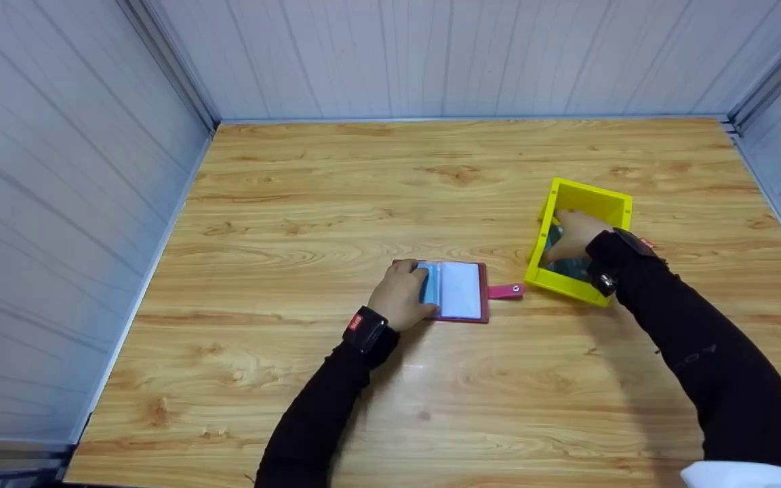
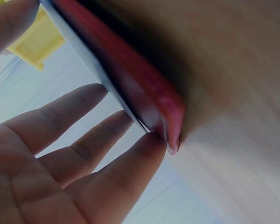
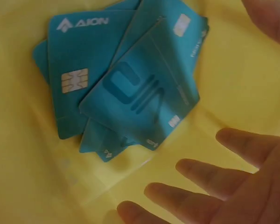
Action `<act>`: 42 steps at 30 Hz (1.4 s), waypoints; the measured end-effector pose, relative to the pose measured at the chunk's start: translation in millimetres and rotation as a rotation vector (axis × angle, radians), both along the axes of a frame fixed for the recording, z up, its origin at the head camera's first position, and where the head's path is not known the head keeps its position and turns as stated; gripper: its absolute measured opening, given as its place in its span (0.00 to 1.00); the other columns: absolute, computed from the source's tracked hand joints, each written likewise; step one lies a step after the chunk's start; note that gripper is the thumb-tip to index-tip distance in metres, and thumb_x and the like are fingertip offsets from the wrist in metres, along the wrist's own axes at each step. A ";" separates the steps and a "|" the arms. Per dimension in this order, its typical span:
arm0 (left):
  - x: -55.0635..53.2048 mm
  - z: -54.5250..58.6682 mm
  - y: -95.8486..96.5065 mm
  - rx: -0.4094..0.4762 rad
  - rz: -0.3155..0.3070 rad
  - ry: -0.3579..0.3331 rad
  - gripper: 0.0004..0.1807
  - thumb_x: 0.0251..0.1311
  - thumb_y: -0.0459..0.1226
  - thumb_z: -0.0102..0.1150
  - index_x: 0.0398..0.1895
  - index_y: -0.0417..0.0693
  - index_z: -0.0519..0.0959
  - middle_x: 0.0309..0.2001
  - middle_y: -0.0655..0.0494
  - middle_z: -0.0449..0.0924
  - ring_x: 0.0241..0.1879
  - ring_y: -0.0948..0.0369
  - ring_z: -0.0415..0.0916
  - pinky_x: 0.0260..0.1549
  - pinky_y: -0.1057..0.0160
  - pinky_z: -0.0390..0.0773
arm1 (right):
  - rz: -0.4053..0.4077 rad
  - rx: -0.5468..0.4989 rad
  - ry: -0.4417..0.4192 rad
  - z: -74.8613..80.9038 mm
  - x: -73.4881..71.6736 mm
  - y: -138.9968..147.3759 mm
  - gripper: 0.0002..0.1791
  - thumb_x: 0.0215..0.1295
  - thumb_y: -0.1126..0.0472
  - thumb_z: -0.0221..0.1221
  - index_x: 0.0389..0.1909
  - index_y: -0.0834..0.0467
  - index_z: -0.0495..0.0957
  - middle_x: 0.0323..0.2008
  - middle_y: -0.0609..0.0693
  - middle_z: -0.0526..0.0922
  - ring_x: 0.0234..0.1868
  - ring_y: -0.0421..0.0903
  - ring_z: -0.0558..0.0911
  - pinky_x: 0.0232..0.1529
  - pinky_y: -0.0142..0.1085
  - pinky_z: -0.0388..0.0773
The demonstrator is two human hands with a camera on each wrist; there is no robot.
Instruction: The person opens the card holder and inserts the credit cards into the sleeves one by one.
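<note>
In the head view, a card holder (image 1: 462, 291) with a red cover and clear sleeves lies spread flat on the table, its pink snap strap (image 1: 506, 291) pointing right. My left hand (image 1: 401, 298) holds its left part, thumb and fingertips at the edges; the left wrist view shows fingertips touching the red cover (image 2: 154, 88). My right hand (image 1: 573, 234) is inside a yellow box (image 1: 570, 288). In the right wrist view its fingers (image 3: 210, 175) are spread, apart from several teal chip cards (image 3: 135, 88) piled on the box's bottom.
The wood-grain table (image 1: 363, 176) is bounded by a pale back wall (image 1: 390, 61) and side panels. The box's raised walls surround my right hand. A white rounded object (image 1: 743, 474) shows at the bottom right edge.
</note>
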State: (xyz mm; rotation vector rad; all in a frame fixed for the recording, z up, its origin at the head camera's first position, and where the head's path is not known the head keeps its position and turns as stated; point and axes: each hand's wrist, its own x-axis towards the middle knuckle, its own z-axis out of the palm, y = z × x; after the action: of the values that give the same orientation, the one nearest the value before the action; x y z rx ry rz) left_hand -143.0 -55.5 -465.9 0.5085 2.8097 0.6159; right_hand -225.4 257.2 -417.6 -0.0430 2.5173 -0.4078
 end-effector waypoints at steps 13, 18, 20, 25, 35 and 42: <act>-1.0 -1.5 0.5 -0.014 0.004 -0.015 0.39 0.54 0.49 0.70 0.65 0.38 0.71 0.68 0.40 0.65 0.69 0.46 0.62 0.68 0.53 0.67 | 0.064 0.096 0.018 -12.2 -4.7 -6.0 0.34 0.53 0.61 0.67 0.60 0.69 0.68 0.49 0.68 0.76 0.46 0.59 0.72 0.51 0.52 0.72; -1.0 -1.8 0.2 -0.008 0.000 -0.020 0.39 0.54 0.48 0.70 0.65 0.38 0.71 0.69 0.39 0.65 0.70 0.46 0.61 0.68 0.52 0.66 | 0.036 0.085 -0.006 -8.9 -4.2 -5.5 0.37 0.53 0.63 0.66 0.64 0.70 0.65 0.56 0.71 0.71 0.51 0.61 0.69 0.58 0.57 0.69; -1.0 -1.8 0.1 -0.010 0.000 -0.022 0.39 0.54 0.49 0.70 0.66 0.38 0.71 0.69 0.39 0.65 0.70 0.45 0.61 0.68 0.52 0.67 | 0.025 0.075 -0.009 -8.7 -4.0 -4.0 0.40 0.54 0.62 0.67 0.67 0.69 0.62 0.59 0.72 0.69 0.53 0.62 0.68 0.60 0.58 0.68; -1.0 -1.4 0.0 -0.002 0.002 -0.019 0.39 0.54 0.49 0.70 0.65 0.37 0.71 0.69 0.39 0.65 0.70 0.45 0.61 0.68 0.52 0.67 | 0.006 0.058 0.009 -10.2 -3.9 0.1 0.48 0.52 0.59 0.69 0.72 0.68 0.55 0.62 0.73 0.65 0.57 0.63 0.65 0.62 0.60 0.65; -0.9 -2.1 0.4 0.001 0.009 -0.003 0.38 0.52 0.48 0.71 0.64 0.38 0.72 0.67 0.40 0.67 0.69 0.46 0.63 0.65 0.52 0.69 | -0.015 0.077 0.081 -14.9 -1.8 -2.1 0.42 0.46 0.60 0.73 0.61 0.70 0.65 0.51 0.69 0.56 0.42 0.61 0.69 0.45 0.52 0.76; -1.0 -1.1 0.9 -0.004 0.008 -0.012 0.39 0.52 0.48 0.71 0.65 0.38 0.72 0.68 0.39 0.65 0.69 0.45 0.62 0.67 0.52 0.68 | -0.040 0.044 0.083 -11.0 -0.3 -2.5 0.45 0.46 0.63 0.73 0.65 0.68 0.62 0.55 0.68 0.51 0.44 0.61 0.70 0.44 0.50 0.76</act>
State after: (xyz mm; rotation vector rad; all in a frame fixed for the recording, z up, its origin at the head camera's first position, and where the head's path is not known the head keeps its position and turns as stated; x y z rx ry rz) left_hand -144.0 -54.7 -467.0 0.4920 2.8023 0.6124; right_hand -225.7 254.7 -428.6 0.0080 2.6115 -0.3743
